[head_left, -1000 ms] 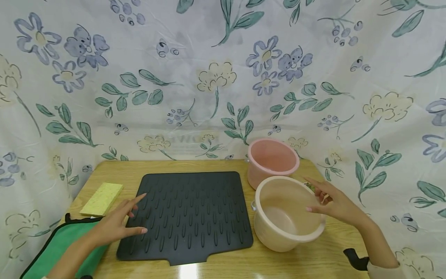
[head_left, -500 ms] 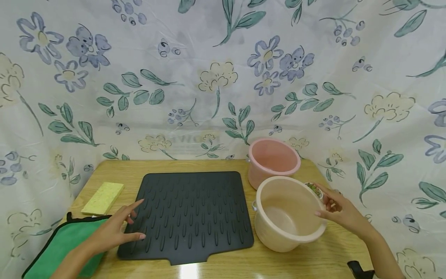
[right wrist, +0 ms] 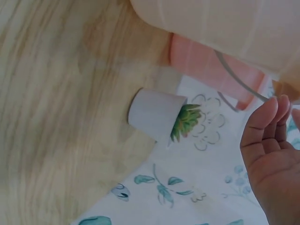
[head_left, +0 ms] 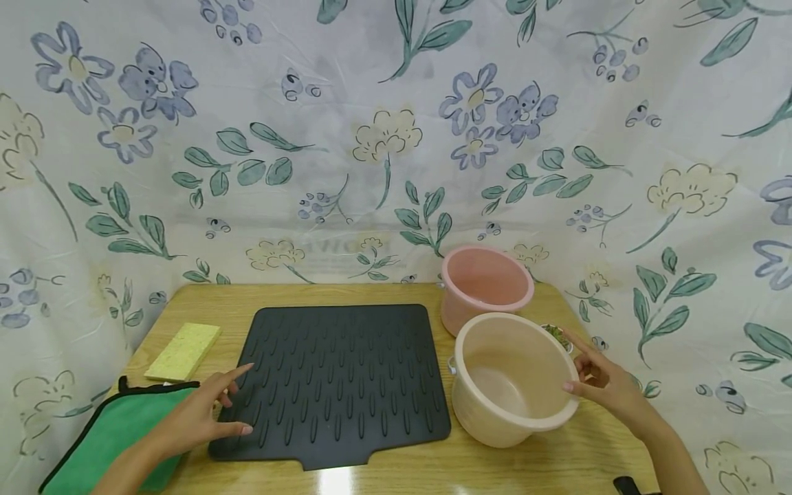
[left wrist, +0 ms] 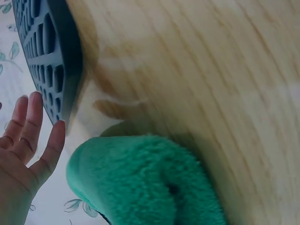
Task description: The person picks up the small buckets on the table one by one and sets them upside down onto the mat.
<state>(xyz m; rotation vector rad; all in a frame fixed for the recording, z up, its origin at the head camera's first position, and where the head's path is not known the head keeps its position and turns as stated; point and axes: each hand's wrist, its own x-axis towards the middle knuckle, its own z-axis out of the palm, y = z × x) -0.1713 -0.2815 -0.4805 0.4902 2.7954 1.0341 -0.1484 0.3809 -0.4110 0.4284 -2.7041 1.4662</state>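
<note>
A cream bucket [head_left: 482, 419] stands at the right of the table. My right hand [head_left: 603, 388] is at its right rim, the thumb tip overlapping the rim in the head view; whether it touches is unclear. In the right wrist view that hand [right wrist: 272, 154] has loosely bent fingers near the end of the wire handle [right wrist: 239, 79]. My left hand [head_left: 198, 416] hovers with spread fingers by the left edge of a dark ridged mat [head_left: 340, 378]. Under that arm lies a folded green cloth [head_left: 117, 430], fluffy in the left wrist view.
Behind the cream bucket sits a pink bucket [head_left: 458, 309]. A small succulent in a white pot [right wrist: 154, 112] stands beside the buckets. At the left lies a yellow sponge [head_left: 183, 352] on the wooden table [head_left: 346, 294]. A floral curtain [head_left: 346, 137] encloses the back and sides.
My right hand has shifted right from over the cream bucket's opening to its rim, uncovering the potted succulent. My left hand has lowered slightly.
</note>
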